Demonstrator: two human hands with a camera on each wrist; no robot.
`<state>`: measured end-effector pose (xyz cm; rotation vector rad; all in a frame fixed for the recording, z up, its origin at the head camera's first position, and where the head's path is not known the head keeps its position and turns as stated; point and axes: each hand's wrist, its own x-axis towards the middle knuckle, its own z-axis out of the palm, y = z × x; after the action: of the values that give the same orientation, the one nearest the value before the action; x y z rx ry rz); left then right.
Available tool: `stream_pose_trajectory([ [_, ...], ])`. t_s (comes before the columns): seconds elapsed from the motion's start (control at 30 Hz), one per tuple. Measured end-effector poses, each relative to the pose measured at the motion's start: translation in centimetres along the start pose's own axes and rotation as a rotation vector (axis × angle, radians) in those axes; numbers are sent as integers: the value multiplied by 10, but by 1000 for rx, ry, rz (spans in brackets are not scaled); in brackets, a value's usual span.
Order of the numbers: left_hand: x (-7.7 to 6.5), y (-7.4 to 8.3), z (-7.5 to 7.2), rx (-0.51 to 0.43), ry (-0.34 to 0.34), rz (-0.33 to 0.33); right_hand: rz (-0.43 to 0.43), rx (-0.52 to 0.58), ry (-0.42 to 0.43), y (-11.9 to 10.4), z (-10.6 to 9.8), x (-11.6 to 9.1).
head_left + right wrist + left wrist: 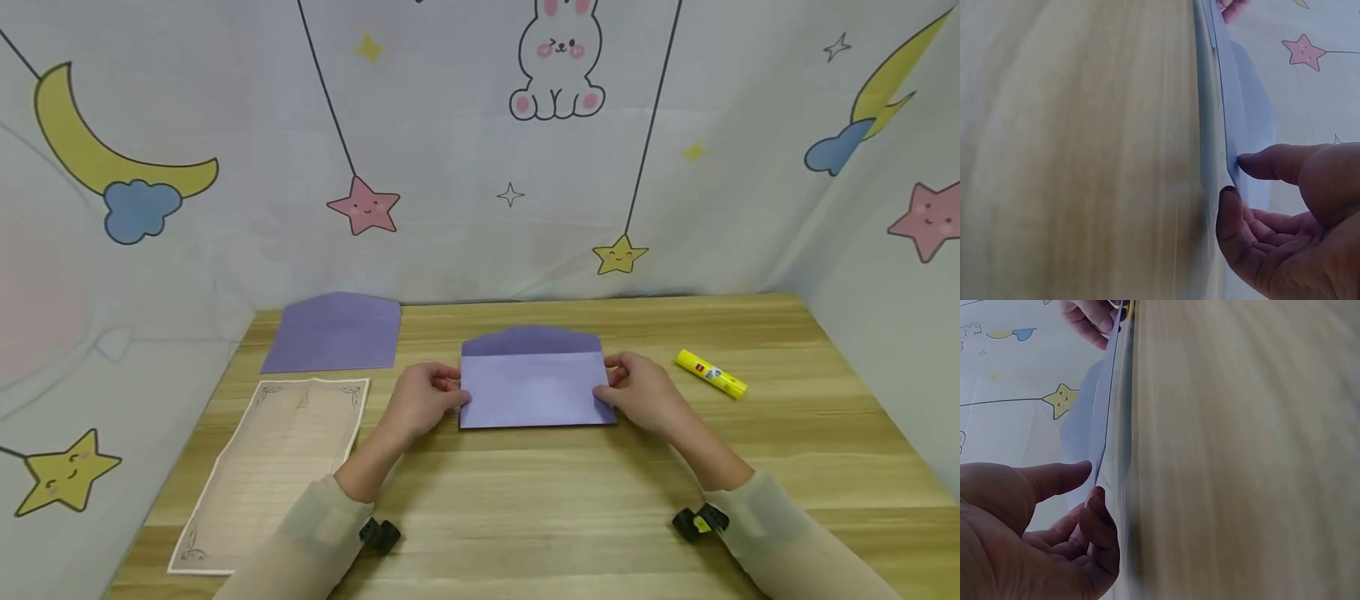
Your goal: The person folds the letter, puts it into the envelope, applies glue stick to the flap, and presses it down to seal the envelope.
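Observation:
A purple envelope [534, 392] with its flap raised at the far side is at the middle of the table. My left hand [431, 398] pinches its left edge, thumb on top and fingers beneath. At the opposite edge my right hand [641, 392] pinches it the same way. Both wrist views show the envelope [1102, 400] edge-on, a little above the wood, between the left thumb and fingers [1100, 528] and between the right thumb and fingers [1235, 215].
Behind my left hand lies a second purple envelope [337, 333]. A lined sheet of letter paper [281, 467] with an ornate border is at the left. To the right of my right hand lies a yellow glue stick [711, 374]. A printed curtain [450, 250] borders the table's back.

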<state>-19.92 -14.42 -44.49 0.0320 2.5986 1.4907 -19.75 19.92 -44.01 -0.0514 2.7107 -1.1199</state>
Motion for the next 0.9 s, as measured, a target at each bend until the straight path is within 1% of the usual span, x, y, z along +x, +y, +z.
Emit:
stream_pose_trajectory([
  [0.1,0,0,-1,73,-38,2,12,-45,-22,0,1,1],
  [0.27,1,0,-2,136,-82,16,13,-90,-44,-1,1,1],
  [0.57,-1,2,1,263,-104,54,19,-111,-64,-6,3,-2],
  [0.8,-4,2,3,289,-115,60,0,-124,-44,-5,6,-3],
  [0.9,-4,1,2,290,-104,55,-4,-125,-36,-3,5,-3],
])
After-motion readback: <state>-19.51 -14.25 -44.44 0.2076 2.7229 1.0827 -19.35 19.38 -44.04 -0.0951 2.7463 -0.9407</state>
